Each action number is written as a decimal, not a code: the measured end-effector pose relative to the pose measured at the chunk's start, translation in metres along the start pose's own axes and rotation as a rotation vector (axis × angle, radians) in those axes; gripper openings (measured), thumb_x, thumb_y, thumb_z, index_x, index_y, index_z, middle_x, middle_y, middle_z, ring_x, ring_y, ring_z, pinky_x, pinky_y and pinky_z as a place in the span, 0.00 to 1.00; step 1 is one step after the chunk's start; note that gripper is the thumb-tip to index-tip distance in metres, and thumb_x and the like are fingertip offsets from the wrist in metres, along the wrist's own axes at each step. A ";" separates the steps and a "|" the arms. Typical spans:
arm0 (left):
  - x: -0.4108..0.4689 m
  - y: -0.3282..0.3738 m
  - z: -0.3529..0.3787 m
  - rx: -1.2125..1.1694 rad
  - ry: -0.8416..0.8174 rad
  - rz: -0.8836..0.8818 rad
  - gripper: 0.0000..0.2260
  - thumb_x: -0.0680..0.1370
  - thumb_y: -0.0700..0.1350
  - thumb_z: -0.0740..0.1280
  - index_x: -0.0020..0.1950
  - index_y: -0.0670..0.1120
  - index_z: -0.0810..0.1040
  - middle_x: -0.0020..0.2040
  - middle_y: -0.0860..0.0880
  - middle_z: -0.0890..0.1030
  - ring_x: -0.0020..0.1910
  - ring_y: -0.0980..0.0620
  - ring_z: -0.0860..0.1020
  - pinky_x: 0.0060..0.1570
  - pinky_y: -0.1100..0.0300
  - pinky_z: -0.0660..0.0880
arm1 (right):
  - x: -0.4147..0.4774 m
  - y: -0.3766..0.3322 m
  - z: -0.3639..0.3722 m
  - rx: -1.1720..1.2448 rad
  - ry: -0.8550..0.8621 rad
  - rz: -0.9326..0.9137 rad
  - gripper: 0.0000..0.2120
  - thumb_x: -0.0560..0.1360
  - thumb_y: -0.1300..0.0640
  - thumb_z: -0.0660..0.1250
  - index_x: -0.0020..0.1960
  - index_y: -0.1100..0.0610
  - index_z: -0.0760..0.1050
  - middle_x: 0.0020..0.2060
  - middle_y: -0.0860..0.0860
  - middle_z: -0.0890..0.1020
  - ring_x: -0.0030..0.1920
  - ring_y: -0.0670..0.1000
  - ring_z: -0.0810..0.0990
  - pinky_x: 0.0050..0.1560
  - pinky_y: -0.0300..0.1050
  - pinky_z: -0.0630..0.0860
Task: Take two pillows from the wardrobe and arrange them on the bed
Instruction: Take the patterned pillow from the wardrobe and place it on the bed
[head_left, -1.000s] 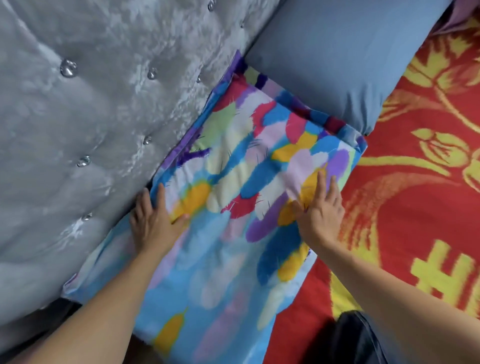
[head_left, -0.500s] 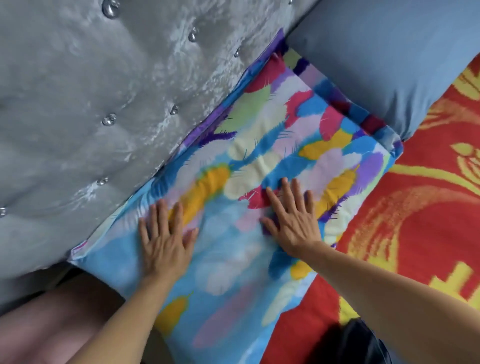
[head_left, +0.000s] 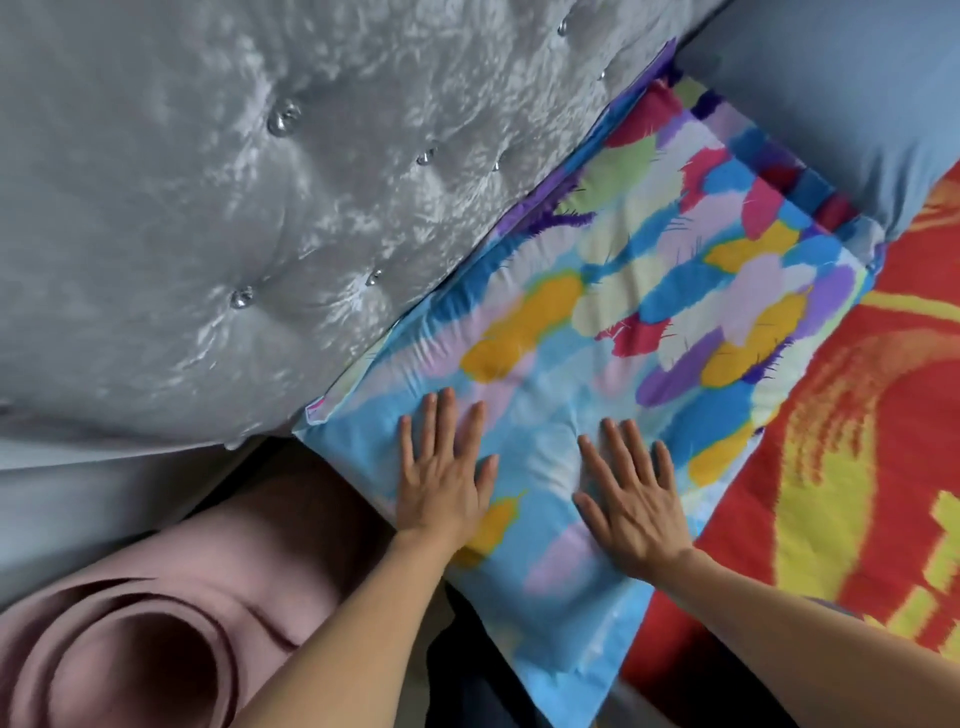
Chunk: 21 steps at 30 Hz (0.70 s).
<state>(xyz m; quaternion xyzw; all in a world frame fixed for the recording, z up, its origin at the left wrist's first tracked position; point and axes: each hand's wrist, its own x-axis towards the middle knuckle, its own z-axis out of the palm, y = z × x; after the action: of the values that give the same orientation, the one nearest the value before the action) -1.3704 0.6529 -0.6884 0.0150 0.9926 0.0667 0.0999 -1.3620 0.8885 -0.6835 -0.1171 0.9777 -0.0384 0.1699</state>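
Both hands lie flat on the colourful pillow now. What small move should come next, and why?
Probably slide both palms outward to smooth it. The left hand and right hand press flat on the colourful pillow, which already sits against the headboard beside the blue pillow; faint creases remain around the hands.

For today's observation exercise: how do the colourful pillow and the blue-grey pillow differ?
The colourful pillow bears a bright feather print; the blue-grey pillow is plain. The left hand and right hand press flat on the colourful pillow; the blue-grey one is untouched. Both lie on the bed against the grey headboard.
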 end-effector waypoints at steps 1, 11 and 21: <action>-0.006 -0.002 -0.002 0.013 -0.020 0.011 0.27 0.77 0.57 0.57 0.76 0.51 0.59 0.76 0.40 0.60 0.75 0.41 0.56 0.72 0.38 0.54 | -0.012 -0.008 0.000 0.010 -0.010 -0.008 0.31 0.76 0.38 0.50 0.75 0.50 0.61 0.76 0.56 0.60 0.76 0.60 0.55 0.71 0.68 0.59; -0.095 0.005 -0.059 0.118 -0.414 -0.002 0.23 0.78 0.48 0.59 0.72 0.50 0.60 0.73 0.41 0.61 0.70 0.41 0.62 0.64 0.45 0.64 | -0.150 -0.066 -0.024 0.019 -0.189 -0.155 0.24 0.60 0.45 0.78 0.54 0.48 0.82 0.61 0.52 0.81 0.58 0.56 0.81 0.46 0.47 0.82; -0.228 0.072 -0.116 0.083 -0.308 -0.062 0.12 0.79 0.49 0.57 0.59 0.47 0.71 0.60 0.45 0.74 0.62 0.43 0.71 0.58 0.48 0.67 | -0.258 -0.025 -0.060 0.051 -0.175 -0.154 0.14 0.80 0.49 0.53 0.56 0.54 0.74 0.53 0.52 0.79 0.56 0.57 0.77 0.52 0.52 0.72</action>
<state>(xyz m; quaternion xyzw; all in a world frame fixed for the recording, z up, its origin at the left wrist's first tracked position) -1.1688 0.6993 -0.5211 -0.0017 0.9674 0.0192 0.2525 -1.1412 0.9290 -0.5415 -0.1904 0.9460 -0.0659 0.2541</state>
